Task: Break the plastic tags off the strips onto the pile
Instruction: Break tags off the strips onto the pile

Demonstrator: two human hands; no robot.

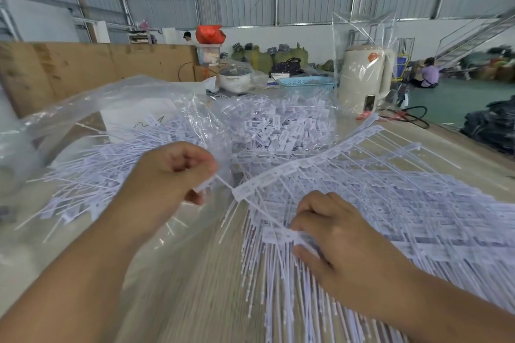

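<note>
Tag (pixel 204 184) pinched in left hand (pixel 170 175) grip, long axis running right toward strip (pixel 292 168). Right hand (pixel 331 234) grip curled on strips' tags. Pile (pixel 284 125) beyond on worktop (pixel 178 287), nearer left hand.

No text can be read: the print on the loose tags (pixel 281 131) at twelve o'clock is too blurred and small.

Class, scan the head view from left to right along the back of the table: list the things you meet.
Cardboard sheet → red bag → lidded white pot → blue basket → cream kettle in clear plastic.
</note>
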